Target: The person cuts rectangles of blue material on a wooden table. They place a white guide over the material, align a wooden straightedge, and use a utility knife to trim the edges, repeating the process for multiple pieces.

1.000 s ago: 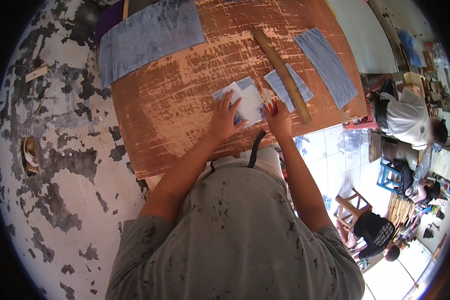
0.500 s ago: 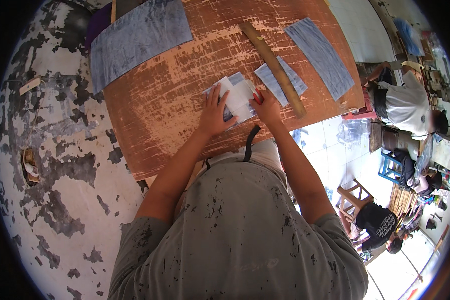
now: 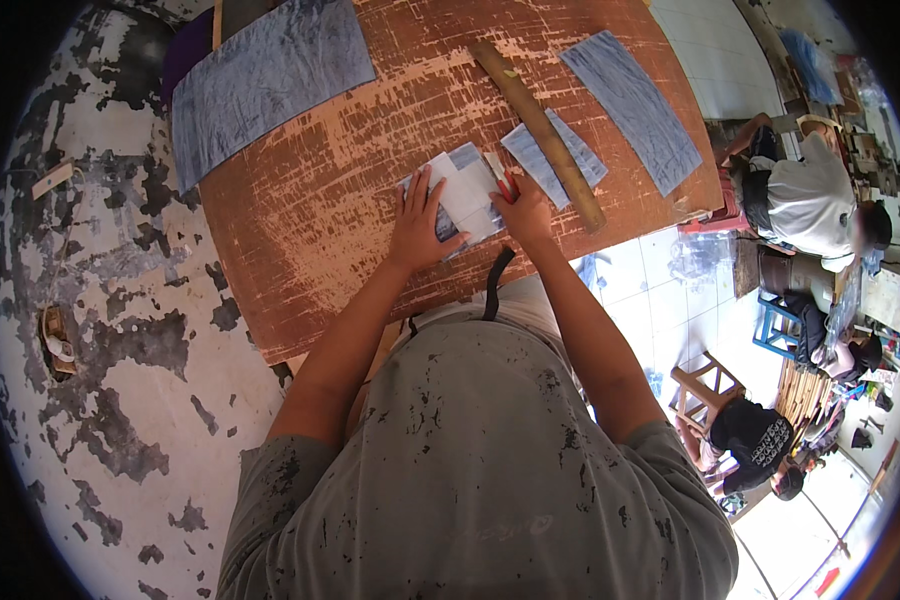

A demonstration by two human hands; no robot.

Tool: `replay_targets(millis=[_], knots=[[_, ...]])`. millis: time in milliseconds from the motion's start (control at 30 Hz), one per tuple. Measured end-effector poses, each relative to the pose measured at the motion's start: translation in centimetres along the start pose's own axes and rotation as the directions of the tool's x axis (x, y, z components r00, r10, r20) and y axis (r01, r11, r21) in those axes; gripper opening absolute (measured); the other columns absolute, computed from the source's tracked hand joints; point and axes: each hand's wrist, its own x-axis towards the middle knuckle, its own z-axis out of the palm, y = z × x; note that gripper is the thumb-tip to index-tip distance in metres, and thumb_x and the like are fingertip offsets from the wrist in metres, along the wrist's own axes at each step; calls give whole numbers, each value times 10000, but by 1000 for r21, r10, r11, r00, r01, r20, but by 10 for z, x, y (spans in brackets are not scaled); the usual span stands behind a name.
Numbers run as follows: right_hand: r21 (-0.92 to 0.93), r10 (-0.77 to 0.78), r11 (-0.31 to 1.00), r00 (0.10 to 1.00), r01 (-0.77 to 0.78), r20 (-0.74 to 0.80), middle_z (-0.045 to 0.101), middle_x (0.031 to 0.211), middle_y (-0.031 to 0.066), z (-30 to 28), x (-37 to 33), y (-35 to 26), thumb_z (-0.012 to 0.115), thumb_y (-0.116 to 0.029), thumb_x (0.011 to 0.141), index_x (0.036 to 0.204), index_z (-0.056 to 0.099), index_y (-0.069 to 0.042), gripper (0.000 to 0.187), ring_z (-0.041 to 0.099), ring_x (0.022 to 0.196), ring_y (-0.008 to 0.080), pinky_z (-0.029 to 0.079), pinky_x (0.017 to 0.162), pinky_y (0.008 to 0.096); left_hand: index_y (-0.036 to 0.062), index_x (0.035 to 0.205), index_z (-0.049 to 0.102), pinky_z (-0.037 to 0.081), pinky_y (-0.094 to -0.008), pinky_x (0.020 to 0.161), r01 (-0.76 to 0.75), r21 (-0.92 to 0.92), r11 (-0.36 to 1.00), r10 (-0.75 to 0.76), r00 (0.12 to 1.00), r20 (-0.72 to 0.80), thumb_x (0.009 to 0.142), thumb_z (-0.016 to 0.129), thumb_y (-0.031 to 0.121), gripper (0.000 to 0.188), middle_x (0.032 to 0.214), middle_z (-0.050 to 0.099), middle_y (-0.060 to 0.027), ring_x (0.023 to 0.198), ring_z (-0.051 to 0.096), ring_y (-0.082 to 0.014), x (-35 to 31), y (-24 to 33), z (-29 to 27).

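Note:
My left hand [image 3: 419, 225] lies flat with fingers spread, pressing a white rectangular card [image 3: 466, 192] onto a blue-grey streaked sheet [image 3: 464, 153]. Parts of that sheet stick out around the card, and the rest is covered. At the card's right edge, my right hand [image 3: 526, 212] is closed around a red-handled cutter [image 3: 508, 187]. Its pale blade [image 3: 494, 163] points away from me, beside the card. Just right of this hand, a smaller blue-grey piece [image 3: 577, 143] rests partly beneath a long brown wooden strip [image 3: 540, 135].
The worn reddish-brown table [image 3: 300, 220] carries a large blue-grey sheet [image 3: 275, 85] at far left and a narrower one [image 3: 634, 112] at right. A peeling wall [image 3: 120, 400] borders the left. Two people [image 3: 805, 200] [image 3: 752, 440] sit at right near a wooden stool [image 3: 708, 392].
The whole view has shifted slightly, so the table sits a bit further left and up. The cutter's blade shows more plainly now. My left hand stays on the card.

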Motion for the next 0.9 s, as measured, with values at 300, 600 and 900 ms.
replay_targets(millis=[300,600,900], knots=[[74,-11,997,1000,12,-16,705,980,189,-1,-5,5,889,-252,813,1110,732,-13,413,708,911,401,557,802,497,33,1643,376,76,-677,1304,3,-13,1000,-3,1000,-12,810,787,685,1135,1766,206,-234,1643,184,-438,0,5,-2],[46,-9,999,998,6,70,737,933,224,-9,3,11,885,-252,812,1151,738,17,457,735,847,371,571,773,461,10,1641,365,49,-711,1287,7,27,1000,-8,999,48,784,792,686,1172,1767,208,-233,1647,205,-410,3,10,-5],[63,27,997,996,-32,83,764,998,200,-7,6,14,895,-296,816,1200,740,-36,489,755,918,381,594,815,474,-16,1636,353,42,-697,1294,12,0,1000,-12,1000,27,786,792,695,1191,1766,209,-228,1655,180,-400,1,7,-4]])
